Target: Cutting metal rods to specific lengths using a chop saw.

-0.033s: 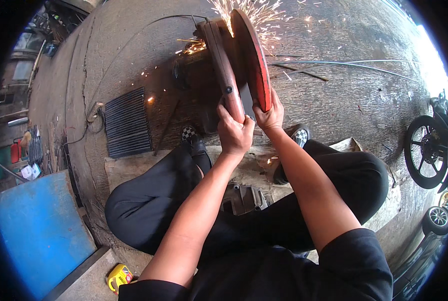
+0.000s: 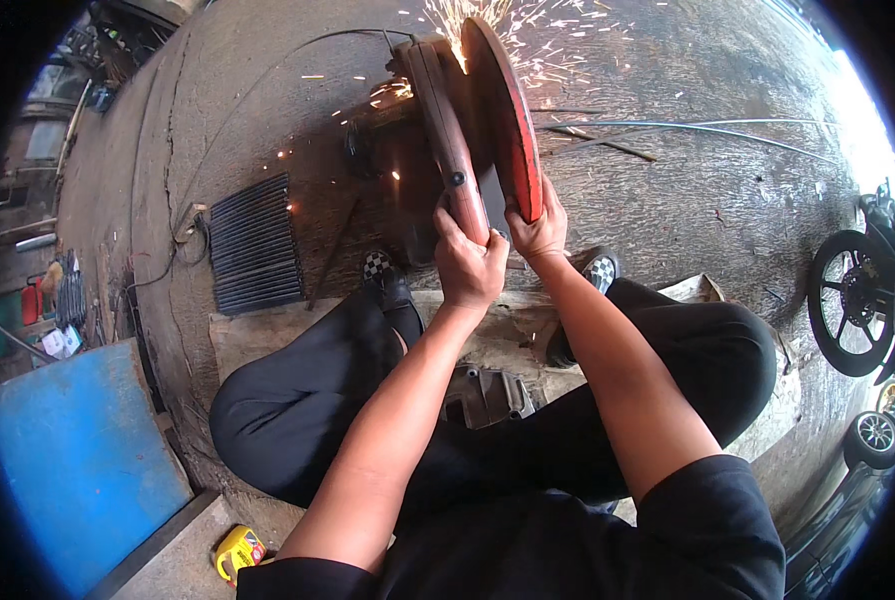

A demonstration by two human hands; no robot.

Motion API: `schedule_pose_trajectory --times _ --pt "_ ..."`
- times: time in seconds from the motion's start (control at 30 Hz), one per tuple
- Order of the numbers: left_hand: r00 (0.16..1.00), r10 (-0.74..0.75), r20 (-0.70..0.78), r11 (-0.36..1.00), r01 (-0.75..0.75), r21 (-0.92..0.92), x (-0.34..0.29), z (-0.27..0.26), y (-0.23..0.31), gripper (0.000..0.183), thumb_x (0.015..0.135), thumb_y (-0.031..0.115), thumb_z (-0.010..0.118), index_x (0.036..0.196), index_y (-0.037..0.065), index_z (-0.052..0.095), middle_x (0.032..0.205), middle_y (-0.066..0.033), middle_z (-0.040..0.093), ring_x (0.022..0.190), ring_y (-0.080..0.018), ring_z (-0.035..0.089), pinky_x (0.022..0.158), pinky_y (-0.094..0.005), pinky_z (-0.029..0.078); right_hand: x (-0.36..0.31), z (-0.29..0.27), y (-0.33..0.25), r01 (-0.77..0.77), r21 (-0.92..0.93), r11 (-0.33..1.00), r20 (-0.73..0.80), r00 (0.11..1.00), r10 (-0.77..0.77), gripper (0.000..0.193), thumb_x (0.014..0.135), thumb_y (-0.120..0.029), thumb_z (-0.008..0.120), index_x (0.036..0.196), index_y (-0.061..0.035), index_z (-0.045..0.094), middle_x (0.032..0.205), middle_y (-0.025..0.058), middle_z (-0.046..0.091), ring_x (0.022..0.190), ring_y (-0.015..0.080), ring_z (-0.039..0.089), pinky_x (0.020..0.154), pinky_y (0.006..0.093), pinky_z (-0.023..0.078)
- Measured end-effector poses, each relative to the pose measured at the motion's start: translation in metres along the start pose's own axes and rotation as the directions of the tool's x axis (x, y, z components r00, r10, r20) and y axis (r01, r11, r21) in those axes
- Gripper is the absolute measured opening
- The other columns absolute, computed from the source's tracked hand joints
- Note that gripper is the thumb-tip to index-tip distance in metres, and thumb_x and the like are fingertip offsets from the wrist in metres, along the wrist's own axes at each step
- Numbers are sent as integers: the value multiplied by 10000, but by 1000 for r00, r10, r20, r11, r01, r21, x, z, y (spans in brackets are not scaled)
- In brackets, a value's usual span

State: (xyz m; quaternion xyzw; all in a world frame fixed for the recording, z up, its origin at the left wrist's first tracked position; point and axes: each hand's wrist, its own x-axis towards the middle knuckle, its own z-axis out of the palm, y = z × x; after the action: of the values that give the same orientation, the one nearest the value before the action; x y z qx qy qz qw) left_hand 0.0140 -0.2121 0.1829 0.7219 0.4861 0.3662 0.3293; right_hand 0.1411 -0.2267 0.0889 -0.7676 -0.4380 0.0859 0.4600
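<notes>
A cut-off saw stands on the floor in front of me, its long brownish-red handle [image 2: 441, 130] pointing toward me. My left hand [image 2: 470, 265] is closed around the near end of that handle. Just to its right, my right hand [image 2: 539, 230] grips the near edge of the red disc guard [image 2: 519, 140], thumb on one side and fingers on the other. Bright sparks [image 2: 464, 35] spray from the far end, between handle and guard. The saw's base [image 2: 392, 185] is dark and partly hidden; the cutting point cannot be made out.
A row of dark cut rods [image 2: 254, 245] lies left of the saw. Long thin rods [image 2: 707, 127] stretch out to the right. A metal part [image 2: 487, 395] sits between my legs. Around me are a blue panel [image 2: 82, 440], a small yellow case [image 2: 233, 553] and a motorcycle wheel [image 2: 849, 303].
The spray of sparks has a different shape, with fewer by the left side of the saw. Both hands and the saw hold the same place.
</notes>
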Motion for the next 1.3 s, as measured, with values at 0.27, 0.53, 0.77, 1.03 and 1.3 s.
schedule_pose_trajectory --times 0.27,0.53,0.77,1.03,1.3 --pt "999 39 -7 999 -39 -19 1 2 -1 685 753 50 601 1357 -43 291 1130 -322 577 1015 -476 596 864 -491 491 2 -1 1 -5 4 1000 19 1000 5 641 734 -271 645 1330 -102 482 1217 145 580 1087 354 574 900 431 492" --pt "1000 10 10 999 -9 -44 1 1 1 694 754 50 599 1363 -41 280 1113 -318 585 1016 -462 608 864 -480 497 1 -1 2 -4 -22 1000 42 999 5 627 743 -275 638 1326 -105 482 1225 145 567 1068 357 577 892 435 493" --pt "1000 19 -5 1000 -19 -12 0 3 -1 690 754 44 600 1361 -48 285 1137 -314 578 1041 -460 599 882 -473 493 1 -3 0 -59 4 998 62 996 58 623 735 -267 637 1315 -95 491 1252 141 549 1086 351 566 891 431 496" --pt "998 -54 45 996 57 -65 -1 5 -9 678 746 37 604 1350 -56 309 1155 -319 568 1056 -462 589 895 -474 485 0 -2 1 23 -32 999 39 999 -22 625 742 -263 641 1323 -90 487 1282 136 534 1103 345 560 896 431 495" --pt "1000 18 22 1000 -18 -14 -2 8 -20 688 749 35 598 1360 -58 297 1167 -326 556 1079 -456 582 913 -465 477 1 -2 -2 -16 -27 999 42 999 17 640 749 -286 644 1334 -94 471 1213 159 579 1071 362 580 888 438 495"
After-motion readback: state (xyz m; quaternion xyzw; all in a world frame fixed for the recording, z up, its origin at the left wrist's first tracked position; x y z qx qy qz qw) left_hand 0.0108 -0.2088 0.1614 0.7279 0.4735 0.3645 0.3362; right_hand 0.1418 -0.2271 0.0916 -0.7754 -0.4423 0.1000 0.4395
